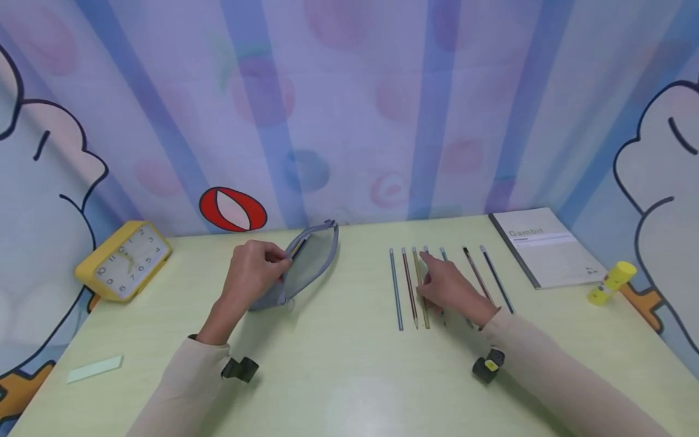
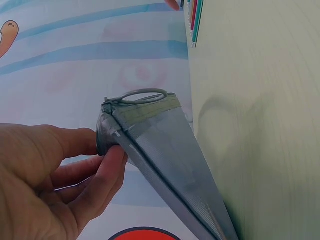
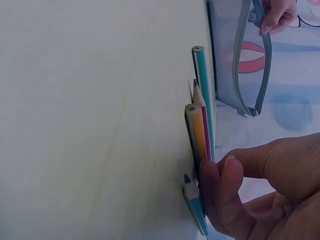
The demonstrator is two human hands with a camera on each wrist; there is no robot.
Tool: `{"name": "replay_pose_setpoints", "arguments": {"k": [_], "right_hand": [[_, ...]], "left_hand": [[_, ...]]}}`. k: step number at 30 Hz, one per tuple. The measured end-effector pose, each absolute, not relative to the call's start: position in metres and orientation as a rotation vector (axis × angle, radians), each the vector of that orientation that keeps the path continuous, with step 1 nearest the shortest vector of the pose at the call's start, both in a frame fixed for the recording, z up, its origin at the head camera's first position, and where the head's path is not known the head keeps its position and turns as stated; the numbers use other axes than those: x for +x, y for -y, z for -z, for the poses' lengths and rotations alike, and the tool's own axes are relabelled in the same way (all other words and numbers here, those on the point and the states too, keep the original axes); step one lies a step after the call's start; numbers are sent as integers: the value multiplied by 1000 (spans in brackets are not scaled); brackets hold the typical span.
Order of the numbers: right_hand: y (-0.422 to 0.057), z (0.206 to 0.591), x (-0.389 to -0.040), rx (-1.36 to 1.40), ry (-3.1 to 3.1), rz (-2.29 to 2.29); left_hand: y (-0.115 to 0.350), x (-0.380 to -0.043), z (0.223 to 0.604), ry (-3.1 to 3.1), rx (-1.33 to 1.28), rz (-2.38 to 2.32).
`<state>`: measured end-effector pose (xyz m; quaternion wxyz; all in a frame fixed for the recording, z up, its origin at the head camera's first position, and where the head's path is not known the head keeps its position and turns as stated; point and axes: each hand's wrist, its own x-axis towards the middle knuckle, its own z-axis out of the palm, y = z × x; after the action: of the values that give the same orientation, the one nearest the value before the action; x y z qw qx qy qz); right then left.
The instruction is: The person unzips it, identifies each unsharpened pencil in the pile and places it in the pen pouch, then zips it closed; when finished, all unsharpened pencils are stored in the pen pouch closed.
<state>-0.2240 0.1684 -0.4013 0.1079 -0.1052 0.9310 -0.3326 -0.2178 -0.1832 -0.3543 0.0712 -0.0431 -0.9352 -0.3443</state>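
My left hand (image 1: pixel 253 270) pinches the edge of a grey-blue mesh zip pencil case (image 1: pixel 314 270) between thumb and fingers. The case's mouth gapes, and a pencil (image 1: pixel 298 246) shows inside. In the left wrist view, the thumb and fingertips meet at the corner of the pencil case (image 2: pixel 170 145). My right hand (image 1: pixel 450 285) is low over a row of pencils, its index finger extended and its thumb apart. Nearest its fingertips is the yellow pencil (image 3: pixel 196 130); whether they touch it is unclear. Beside that lie a red pencil (image 1: pixel 409 288) and a blue pencil (image 1: pixel 395 291).
Right of the hand lie a brown pencil (image 1: pixel 477 273) and a dark blue pencil (image 1: pixel 496 276). Farther right are a notebook (image 1: pixel 551 261) and a yellow cylinder (image 1: pixel 611 283). A yellow clock (image 1: pixel 124 261) and a pale green strip (image 1: pixel 95 369) are at the left.
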Motion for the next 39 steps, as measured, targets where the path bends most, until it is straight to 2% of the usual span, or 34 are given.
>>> {"name": "replay_pose_setpoints", "arguments": {"k": [15,39], "right_hand": [[-155,406,-226,-282,-2832,798],[-149,408,-230,-237,-2859,754]], "left_hand": [[182,-216,356,2801,-151,1027],[182,-217,355,2801,-129,1022]]}}
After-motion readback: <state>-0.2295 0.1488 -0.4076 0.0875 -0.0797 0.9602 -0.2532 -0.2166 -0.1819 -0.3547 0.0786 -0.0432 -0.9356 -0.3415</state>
